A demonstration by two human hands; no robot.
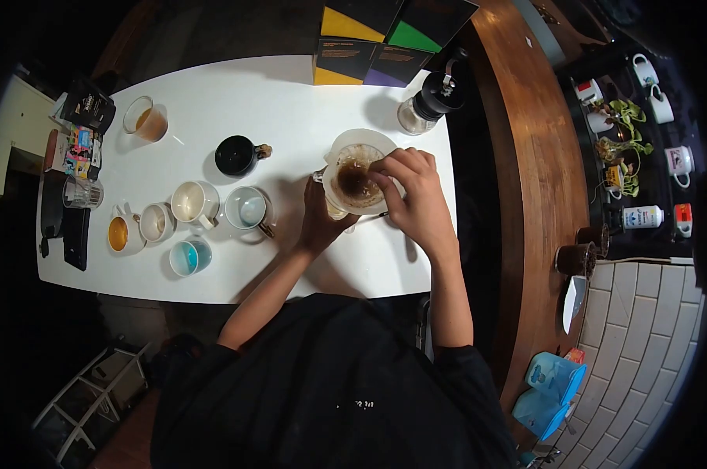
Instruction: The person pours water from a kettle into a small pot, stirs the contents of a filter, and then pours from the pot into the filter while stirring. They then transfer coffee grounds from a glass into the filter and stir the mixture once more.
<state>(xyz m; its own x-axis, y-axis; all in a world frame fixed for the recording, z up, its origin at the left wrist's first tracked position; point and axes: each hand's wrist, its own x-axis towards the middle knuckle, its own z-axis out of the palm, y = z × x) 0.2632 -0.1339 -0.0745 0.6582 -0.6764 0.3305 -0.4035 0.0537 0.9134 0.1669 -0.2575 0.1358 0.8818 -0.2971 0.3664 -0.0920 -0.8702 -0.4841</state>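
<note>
A coffee dripper (339, 195) with a pale paper filter (361, 139) stands near the right end of the white table. Dark wet coffee (353, 178) lies inside it, with brown stains up the sides. My left hand (320, 217) is wrapped round the dripper's lower left side, by its clear handle. From the right, my right hand (414, 191) reaches over the rim. Its thumb and fingers are pinched together at the filter's inner right edge; whether they grip the paper is hard to make out. Whatever supports the dripper is mostly hidden below.
A hand coffee grinder (428, 105) stands beyond my right hand, before dark boxes (369, 59). To the left are a black cup (235, 155), several light mugs (195, 203), a glass with blue liquid (190, 257) and a glass of brown drink (147, 123). A wooden counter (517, 156) borders the right.
</note>
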